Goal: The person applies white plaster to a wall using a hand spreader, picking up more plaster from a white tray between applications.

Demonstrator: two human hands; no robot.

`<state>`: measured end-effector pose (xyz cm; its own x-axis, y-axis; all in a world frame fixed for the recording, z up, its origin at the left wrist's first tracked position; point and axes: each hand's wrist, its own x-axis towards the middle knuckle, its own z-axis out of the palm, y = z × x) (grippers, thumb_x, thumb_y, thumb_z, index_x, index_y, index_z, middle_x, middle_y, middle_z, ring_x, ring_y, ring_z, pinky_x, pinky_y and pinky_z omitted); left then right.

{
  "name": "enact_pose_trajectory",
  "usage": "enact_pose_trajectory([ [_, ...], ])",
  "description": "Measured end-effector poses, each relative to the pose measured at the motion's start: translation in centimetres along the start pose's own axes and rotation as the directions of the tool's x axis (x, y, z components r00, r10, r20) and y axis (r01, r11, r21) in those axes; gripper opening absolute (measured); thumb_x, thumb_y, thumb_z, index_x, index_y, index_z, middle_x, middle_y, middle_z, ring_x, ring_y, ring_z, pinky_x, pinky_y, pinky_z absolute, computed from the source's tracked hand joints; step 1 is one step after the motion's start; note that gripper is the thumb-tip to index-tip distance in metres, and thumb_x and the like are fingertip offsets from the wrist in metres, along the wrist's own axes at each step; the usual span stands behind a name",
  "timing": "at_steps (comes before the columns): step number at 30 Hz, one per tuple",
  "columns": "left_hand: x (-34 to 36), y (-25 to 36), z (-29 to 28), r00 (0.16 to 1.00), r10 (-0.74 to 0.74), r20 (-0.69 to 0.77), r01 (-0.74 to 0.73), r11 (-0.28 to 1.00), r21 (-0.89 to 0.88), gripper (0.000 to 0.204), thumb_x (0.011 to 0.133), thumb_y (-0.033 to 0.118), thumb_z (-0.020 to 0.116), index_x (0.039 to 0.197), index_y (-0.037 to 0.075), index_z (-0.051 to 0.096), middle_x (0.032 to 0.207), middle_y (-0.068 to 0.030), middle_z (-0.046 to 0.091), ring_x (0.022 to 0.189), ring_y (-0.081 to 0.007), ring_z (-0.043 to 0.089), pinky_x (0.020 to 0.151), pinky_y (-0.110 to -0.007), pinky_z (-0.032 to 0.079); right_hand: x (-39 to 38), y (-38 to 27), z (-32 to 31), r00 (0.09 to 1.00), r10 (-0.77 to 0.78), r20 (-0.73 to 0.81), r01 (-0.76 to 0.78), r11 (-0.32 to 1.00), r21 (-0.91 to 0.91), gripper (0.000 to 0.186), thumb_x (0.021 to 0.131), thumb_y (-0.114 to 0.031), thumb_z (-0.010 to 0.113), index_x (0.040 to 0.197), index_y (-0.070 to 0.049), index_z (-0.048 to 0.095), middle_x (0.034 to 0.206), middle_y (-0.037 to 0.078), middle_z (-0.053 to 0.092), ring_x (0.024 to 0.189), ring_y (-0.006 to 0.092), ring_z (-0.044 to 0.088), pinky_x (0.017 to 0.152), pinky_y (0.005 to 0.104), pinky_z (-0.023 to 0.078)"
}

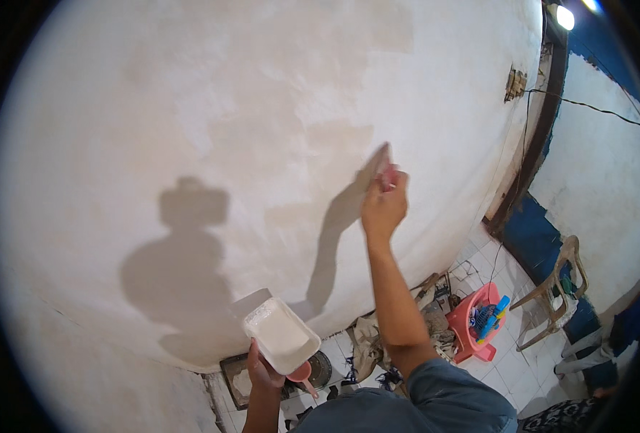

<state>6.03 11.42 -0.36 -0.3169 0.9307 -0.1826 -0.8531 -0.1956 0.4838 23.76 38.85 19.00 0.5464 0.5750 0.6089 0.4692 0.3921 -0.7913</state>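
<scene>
My right hand (383,209) is raised with the arm stretched forward. Its fingers are closed round a small reddish putty scraper (385,167), whose tip is at the pale wall (262,108); blur hides whether it touches. Patches of beige and white show across the plaster. Low on the left, my left hand (262,369) grips the side of a white rectangular tray (253,325) that carries smooth white paste. The tray is tilted and held out in front of the wall, near its base.
Below the tray are a pink dipper (302,373) and a dark square-framed thing (237,379). Crumpled cloth (368,343) lies along the wall. To the right stand a pink plastic tub (473,351) with colourful items and a worn chair (569,270). A cable (594,108) hangs near the corner.
</scene>
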Motion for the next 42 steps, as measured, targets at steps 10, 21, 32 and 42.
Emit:
enact_pose_trajectory([
  [10,-0.5,0.3,-0.8,0.999,0.031,0.008,-0.031,1.0,0.003,0.061,0.1,0.043,0.05,0.145,0.003,0.04,0.14,-0.0145,0.053,0.128,-0.0331,0.054,0.108,-0.051,0.044,-7.6,-1.3,-1.9,0.498,-0.804,0.324,0.772,0.581,0.256,0.037,0.067,0.003,0.065,0.103,-0.006,0.067,0.11,0.013,0.064,0.1,0.0313,0.063,0.082,0.0393,0.053],
  [21,-0.2,0.8,-1.0,0.998,0.062,0.027,-0.062,0.998,0.001,0.061,0.101,0.043,0.048,0.146,0.004,0.038,0.142,-0.0143,0.052,0.128,-0.0332,0.053,0.108,-0.051,0.044,-0.4,3.5,-1.6,0.282,-0.923,0.261,0.923,0.335,0.189,0.04,0.065,0.001,0.07,0.102,-0.014,0.075,0.108,0.005,0.071,0.097,0.0233,0.066,0.084,0.0344,0.055],
  [32,-0.1,0.0,-0.6,0.996,0.0,0.094,0.002,1.0,-0.029,0.058,0.103,0.041,0.043,0.149,0.006,0.035,0.144,-0.0142,0.05,0.131,-0.034,0.051,0.111,-0.053,0.041,0.9,-6.0,0.9,0.821,-0.547,0.161,0.569,0.803,-0.178,0.024,0.076,-0.007,0.069,0.1,-0.008,0.067,0.095,0.014,0.067,0.082,0.0318,0.065,0.071,0.0411,0.054],
  [42,0.1,-0.5,0.0,0.996,-0.023,0.08,0.023,1.0,0.0,0.058,0.104,0.041,0.041,0.149,0.005,0.034,0.145,-0.0154,0.048,0.13,-0.0342,0.052,0.109,-0.053,0.042,5.3,-0.1,-0.5,0.241,-0.963,0.119,0.965,0.252,0.079,0.036,0.07,-0.004,0.07,0.106,-0.008,0.073,0.108,0.007,0.07,0.101,0.0258,0.067,0.087,0.0345,0.057],
])
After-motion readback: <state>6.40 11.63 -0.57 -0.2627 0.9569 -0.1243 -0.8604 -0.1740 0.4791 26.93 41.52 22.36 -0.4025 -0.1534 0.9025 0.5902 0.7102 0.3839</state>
